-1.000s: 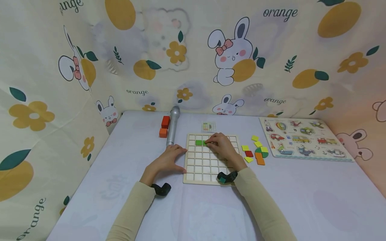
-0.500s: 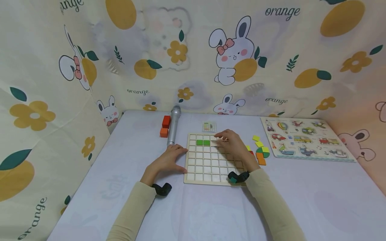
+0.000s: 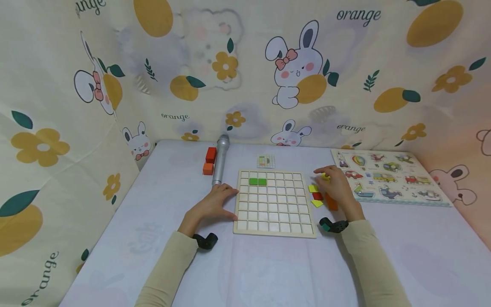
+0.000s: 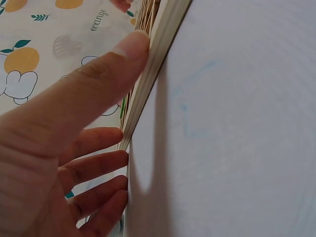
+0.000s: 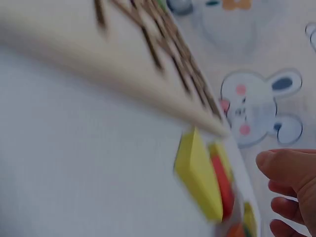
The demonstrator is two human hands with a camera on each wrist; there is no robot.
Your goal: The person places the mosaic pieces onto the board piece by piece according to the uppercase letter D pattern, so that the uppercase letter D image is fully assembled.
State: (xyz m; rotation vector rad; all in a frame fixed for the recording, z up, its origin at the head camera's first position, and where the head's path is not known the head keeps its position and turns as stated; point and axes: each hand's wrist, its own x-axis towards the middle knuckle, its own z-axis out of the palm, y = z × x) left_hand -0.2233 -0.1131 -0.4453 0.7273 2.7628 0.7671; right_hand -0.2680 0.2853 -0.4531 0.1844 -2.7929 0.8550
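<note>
A wooden grid board (image 3: 274, 234) lies on the white cloth, with two green squares (image 3: 258, 182) set side by side in its second row. My left hand (image 3: 211, 204) rests against the board's left edge, thumb (image 4: 98, 89) and fingers spread along it. Off the board's right side, my right hand (image 3: 334, 187) hovers over small coloured pieces and holds nothing visible. Beneath or beside it lie a yellow square (image 3: 312, 188), a red piece (image 3: 317, 196), another yellow piece (image 3: 316, 204) and an orange piece (image 3: 332, 204). The right hand hides others partly or fully.
Behind the board lies a small pattern card (image 3: 266, 161). A silver microphone (image 3: 220, 160) stretches back beyond the left hand, beside a red block (image 3: 211, 154) and an orange block (image 3: 208, 169). A picture puzzle board (image 3: 399, 197) lies at right.
My right hand has left the second green square on the grid and moved right, off the board to the loose pieces. My left hand has stayed at the board's edge.
</note>
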